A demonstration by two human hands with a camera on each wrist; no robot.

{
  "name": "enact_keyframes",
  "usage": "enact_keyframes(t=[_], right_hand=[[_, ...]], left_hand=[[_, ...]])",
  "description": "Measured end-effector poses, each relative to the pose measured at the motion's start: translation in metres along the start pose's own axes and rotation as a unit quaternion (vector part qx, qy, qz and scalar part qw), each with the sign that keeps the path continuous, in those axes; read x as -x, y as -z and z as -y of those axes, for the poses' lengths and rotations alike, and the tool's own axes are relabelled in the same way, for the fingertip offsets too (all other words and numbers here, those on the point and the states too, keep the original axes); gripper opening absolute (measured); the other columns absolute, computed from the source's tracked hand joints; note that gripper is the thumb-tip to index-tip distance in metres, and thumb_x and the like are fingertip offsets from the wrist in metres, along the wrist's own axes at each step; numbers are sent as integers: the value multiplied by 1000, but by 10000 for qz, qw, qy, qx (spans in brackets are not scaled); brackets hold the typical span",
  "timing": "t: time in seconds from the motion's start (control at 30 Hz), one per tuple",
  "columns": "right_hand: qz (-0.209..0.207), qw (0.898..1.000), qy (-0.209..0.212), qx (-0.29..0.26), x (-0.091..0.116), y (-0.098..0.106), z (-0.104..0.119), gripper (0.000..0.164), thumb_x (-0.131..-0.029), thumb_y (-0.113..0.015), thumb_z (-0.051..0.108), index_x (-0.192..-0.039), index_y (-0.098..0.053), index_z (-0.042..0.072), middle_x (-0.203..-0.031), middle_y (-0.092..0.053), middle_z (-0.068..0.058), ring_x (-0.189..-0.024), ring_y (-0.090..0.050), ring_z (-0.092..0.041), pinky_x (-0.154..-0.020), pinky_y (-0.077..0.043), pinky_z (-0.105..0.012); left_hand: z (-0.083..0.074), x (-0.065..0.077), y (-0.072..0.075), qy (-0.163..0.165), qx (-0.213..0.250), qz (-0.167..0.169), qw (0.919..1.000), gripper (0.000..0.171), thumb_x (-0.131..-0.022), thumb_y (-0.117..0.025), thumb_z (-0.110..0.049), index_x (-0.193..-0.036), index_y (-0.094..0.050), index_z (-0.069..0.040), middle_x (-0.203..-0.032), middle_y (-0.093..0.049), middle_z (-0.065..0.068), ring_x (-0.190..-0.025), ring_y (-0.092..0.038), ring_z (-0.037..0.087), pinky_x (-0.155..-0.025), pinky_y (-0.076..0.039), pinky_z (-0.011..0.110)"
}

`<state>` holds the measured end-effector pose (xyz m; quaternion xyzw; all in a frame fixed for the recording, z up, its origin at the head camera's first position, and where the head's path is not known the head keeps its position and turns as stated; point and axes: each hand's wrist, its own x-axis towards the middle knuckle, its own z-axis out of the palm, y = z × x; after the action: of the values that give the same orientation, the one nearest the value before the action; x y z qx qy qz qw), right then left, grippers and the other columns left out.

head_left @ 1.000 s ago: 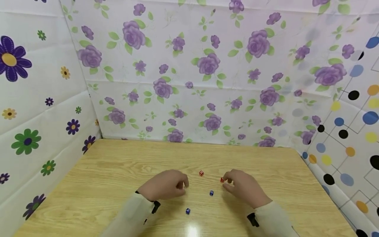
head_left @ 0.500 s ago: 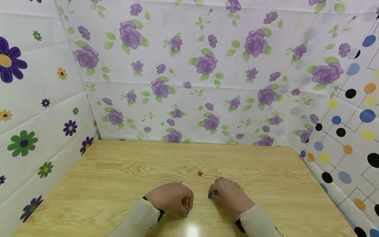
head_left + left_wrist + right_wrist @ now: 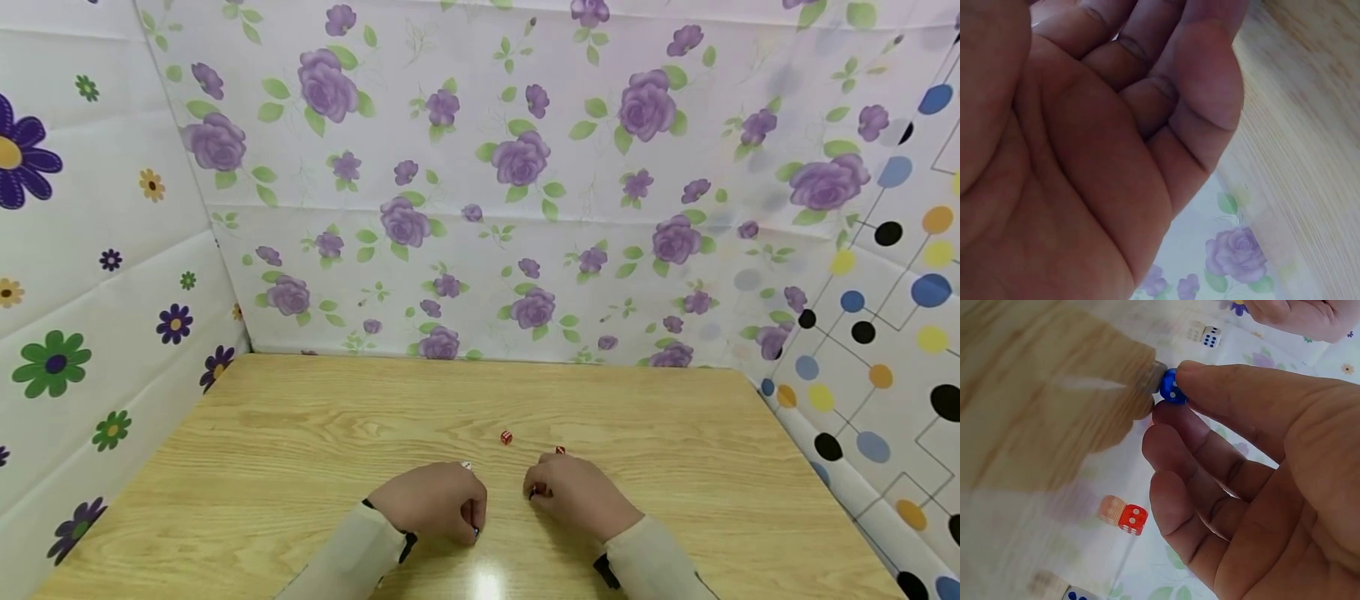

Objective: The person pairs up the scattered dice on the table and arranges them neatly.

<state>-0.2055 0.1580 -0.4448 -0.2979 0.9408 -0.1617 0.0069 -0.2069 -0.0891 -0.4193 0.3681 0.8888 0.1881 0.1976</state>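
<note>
My left hand (image 3: 435,503) pinches a small blue die (image 3: 476,532) low over the front middle of the table; in the left wrist view its curled fingers hide that die. To the right, my right hand (image 3: 576,496) has another blue die (image 3: 1173,387) between thumb and forefinger, at the tabletop. A white die (image 3: 467,466) lies just behind my left hand, partly covered by it. One red die (image 3: 506,437) rests farther back between the hands. Right behind my right knuckles sits a second red die (image 3: 560,450).
The wooden table (image 3: 360,400) carries everything. A white cloth with purple roses (image 3: 521,158) hangs along its back edge, with patterned cloths at both sides. In the right wrist view, a white die (image 3: 1077,594) with blue dots is cut off at the bottom.
Both hands have moved toward the blue dice and now pinch them. My right hand has left the red die it was touching, coming nearer and left; my left hand has come away from the white die.
</note>
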Motion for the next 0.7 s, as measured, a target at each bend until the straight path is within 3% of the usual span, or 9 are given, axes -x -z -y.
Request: enact_keyframes(t=[0.17,0.47,0.7], right_hand=[[41,9998,-156,-68,0,0,0,11,-91,-79,11,-89,-71,19,-80,-63,12,-69,-54,0,-63,-50,-26],[59,10000,-24,-59,2,0,-4,13,-90,-78,9,-85,-72,19,-79,-64,13,-68,-53,1,-62,-49,-24],[309,9994,53,-113,6,6,-3,17,-87,-80,6,-82,-70,19,-78,-62,13,-65,-50,0,-61,-46,-24]], left_hand=[[-1,0,-1,61,-70,-50,9999,22,-86,-79,-10,-78,-70,-28,-72,-62,-18,-62,-57,0,-118,-37,37],[-2,-1,-2,8,-73,-100,9999,22,-85,-78,-8,-77,-70,-27,-71,-62,-18,-62,-56,0,-118,-36,36],[-2,0,-3,-21,-152,-116,9998,22,-86,-78,-9,-76,-70,-27,-71,-61,-19,-62,-54,-1,-103,-47,28]])
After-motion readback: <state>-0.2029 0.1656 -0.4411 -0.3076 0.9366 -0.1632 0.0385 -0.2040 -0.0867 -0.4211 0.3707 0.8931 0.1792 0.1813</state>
